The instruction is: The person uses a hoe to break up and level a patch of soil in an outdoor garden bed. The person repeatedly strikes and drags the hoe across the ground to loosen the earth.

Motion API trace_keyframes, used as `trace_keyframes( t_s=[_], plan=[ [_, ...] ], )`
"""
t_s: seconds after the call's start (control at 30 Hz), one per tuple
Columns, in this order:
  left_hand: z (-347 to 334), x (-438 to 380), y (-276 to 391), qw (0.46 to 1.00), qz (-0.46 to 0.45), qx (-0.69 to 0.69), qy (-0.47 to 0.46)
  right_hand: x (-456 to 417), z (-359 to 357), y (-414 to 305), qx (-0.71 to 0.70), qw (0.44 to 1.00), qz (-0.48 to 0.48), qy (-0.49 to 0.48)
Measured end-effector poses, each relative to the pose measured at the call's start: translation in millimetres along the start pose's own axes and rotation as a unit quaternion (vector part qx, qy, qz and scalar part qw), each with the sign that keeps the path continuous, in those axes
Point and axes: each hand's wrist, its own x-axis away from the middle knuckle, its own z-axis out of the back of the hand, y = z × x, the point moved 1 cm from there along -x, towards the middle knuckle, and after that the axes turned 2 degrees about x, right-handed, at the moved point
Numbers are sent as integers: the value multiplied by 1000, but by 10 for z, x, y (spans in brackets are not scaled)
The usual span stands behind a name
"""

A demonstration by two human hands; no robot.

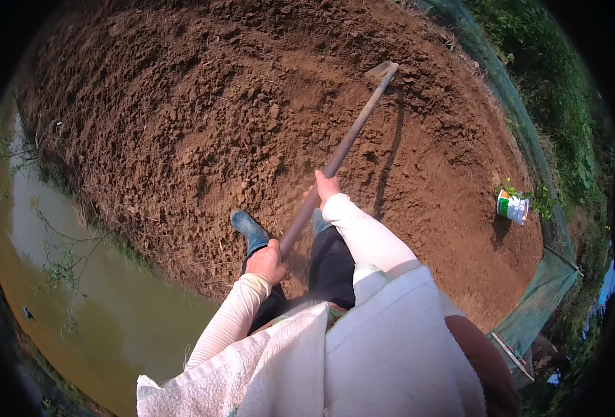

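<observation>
A long-handled hoe (353, 132) slants from my body out to the upper right, its metal blade (380, 72) down at the loose brown soil (224, 130). Near the handle's lower end, my left hand (268, 262) is closed around it. Farther up the shaft my right hand (325, 186) grips it too, its fingers partly hidden behind the wood. Below the handle show a blue rubber boot (250, 229) and part of the other one, beside my dark trouser legs.
At the left, a muddy pond (130, 318) borders the soil, with a leafy branch (68, 260) over the water. A green mesh fence (521, 114) curves along the right. Near it, a white bucket (514, 207) with green leaves stands on the soil.
</observation>
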Motion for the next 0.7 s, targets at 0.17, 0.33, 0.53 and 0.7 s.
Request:
trace_keyframes(
  t_s=[0.17,0.33,0.53,0.7],
  plan=[
    [-92,478,-415,997,8,24,-73,276,-116,539,26,997,-17,-64],
    [136,1019,-635,998,11,-28,-54,706,-109,762,45,989,-58,-129],
    [364,1866,-1063,996,77,-19,-38,430,-148,704,-187,976,-92,-59],
    [299,2867,-2252,975,179,-113,-60,1177,-711,1555,-209,940,-205,-177]
  ],
)
